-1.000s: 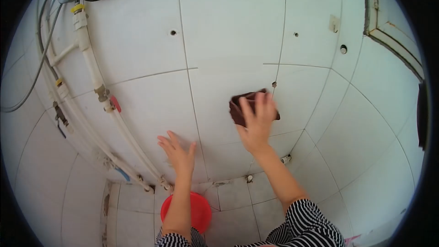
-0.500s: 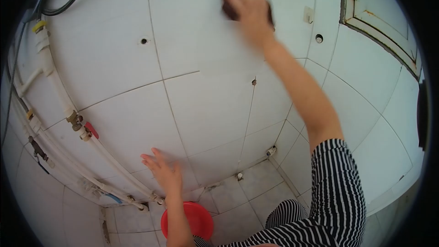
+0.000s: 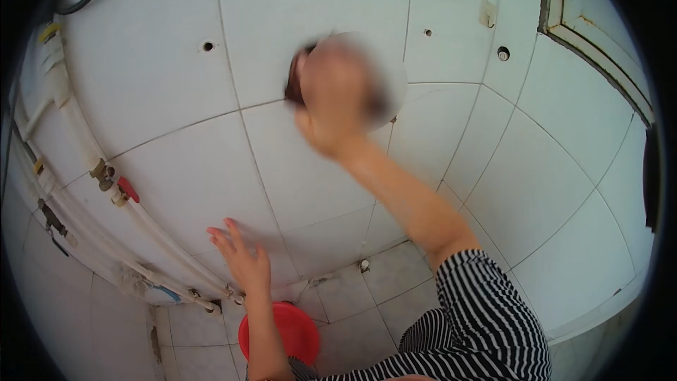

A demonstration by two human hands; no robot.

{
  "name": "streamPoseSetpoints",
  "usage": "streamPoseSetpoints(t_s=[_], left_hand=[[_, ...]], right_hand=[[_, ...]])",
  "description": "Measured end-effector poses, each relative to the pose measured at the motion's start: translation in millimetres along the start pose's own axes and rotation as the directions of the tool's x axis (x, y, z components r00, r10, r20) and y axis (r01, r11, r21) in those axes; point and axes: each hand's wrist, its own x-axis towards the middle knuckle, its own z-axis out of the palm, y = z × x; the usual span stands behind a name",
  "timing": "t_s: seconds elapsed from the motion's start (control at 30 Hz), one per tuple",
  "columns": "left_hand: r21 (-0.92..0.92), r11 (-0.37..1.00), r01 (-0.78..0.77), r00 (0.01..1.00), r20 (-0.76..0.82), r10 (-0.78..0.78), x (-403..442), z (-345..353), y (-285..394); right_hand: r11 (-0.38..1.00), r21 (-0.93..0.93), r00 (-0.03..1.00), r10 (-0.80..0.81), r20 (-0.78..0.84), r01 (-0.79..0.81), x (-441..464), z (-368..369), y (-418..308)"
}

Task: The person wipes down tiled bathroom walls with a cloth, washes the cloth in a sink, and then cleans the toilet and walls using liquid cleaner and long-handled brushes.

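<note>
Red valve handle (image 3: 128,190) at nine o'clock, left hand (image 3: 243,264) that was spread near the tiled wall (image 3: 176,148) between seven and eight, red basin (image 3: 305,335) just past six, dark cloth (image 3: 294,85) that lay under the right hand (image 3: 335,102) at twelve, its finger grip too blurred to tell.

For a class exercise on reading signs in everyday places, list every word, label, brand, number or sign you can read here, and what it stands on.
No text can be read anywhere in the picture.
Tiled wall, red basin and red valve handle: no lettering visible.
White pipe and wall hook: any small marking is too small to read.
Dark cloth under the right hand: too blurred to tell.
</note>
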Motion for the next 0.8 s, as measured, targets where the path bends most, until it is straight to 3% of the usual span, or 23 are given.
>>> streamPoseSetpoints(t_s=[0.03,0.07,0.13,0.17,0.2,0.23,0.27,0.33,0.43,0.47,0.53,0.57,0.63,0.67,0.73,0.8], left_hand=[[-0.01,1.0,0.024,0.999,0.03,-0.023,1,-2,0],[-0.02,0.999,0.046,0.997,0.059,-0.045,1,-6,0],[-0.047,0.997,0.062,0.996,0.066,-0.058,3,-13,5],[-0.074,0.994,0.074,0.995,0.08,-0.068,1,-16,7],[-0.082,0.994,0.078,0.994,0.077,-0.071,0,-16,4],[-0.082,0.996,0.045,0.998,0.055,-0.04,0,-13,0],[-0.078,0.997,0.009,0.999,0.033,-0.006,1,-11,-5],[-0.083,0.997,0.011,1.0,0.027,-0.008,0,-1,-14],[-0.109,0.994,0.029,0.999,0.029,-0.026,0,5,-9],[-0.12,0.992,0.039,0.999,0.029,-0.035,1,4,-7],[-0.143,0.989,0.041,0.999,0.031,-0.037,1,2,-5],[-0.164,0.986,0.038,0.999,0.031,-0.034,0,1,-4],[-0.162,0.986,0.039,0.999,0.038,-0.033,0,-2,-3],[-0.167,0.985,0.035,0.999,0.034,-0.03,1,-2,-2],[-0.149,0.988,0.033,0.999,0.037,-0.028,3,-5,-3],[-0.141,0.989,0.042,0.998,0.051,-0.036,-1,-6,-3]], right_hand=[[0.992,0.125,0.985,-0.004,0.17,-0.018,-37,-1,-23],[0.982,0.168,0.979,-0.113,0.168,0.084,-69,-2,-33],[0.883,0.171,0.886,-0.456,0.087,0.437,-128,0,-29],[0.88,0.173,0.883,-0.461,0.091,0.442,-122,-15,-18],[0.707,0.213,0.697,-0.705,0.132,0.674,-102,-31,-2],[0.476,0.263,0.449,-0.88,0.158,0.839,-80,-39,10],[0.5,0.326,0.491,-0.863,0.114,0.802,-48,-44,10],[0.537,0.388,0.499,-0.843,0.203,0.749,27,-51,35],[0.629,0.136,0.62,-0.777,0.108,0.765,121,-41,82],[0.585,0.072,0.589,-0.806,-0.056,0.808,159,-50,84],[0.864,-0.146,0.874,-0.461,0.155,0.482,200,-64,93],[0.927,-0.172,0.941,-0.339,-0.01,0.332,223,-54,102],[0.987,-0.161,0.927,-0.079,-0.367,0.02,261,-28,98],[0.988,-0.156,0.925,-0.076,-0.372,0.019,265,-16,85],[0.981,-0.052,0.876,0.145,-0.46,-0.189,255,-8,42],[0.993,-0.099,0.854,-0.111,-0.509,0.07,202,1,-2]])
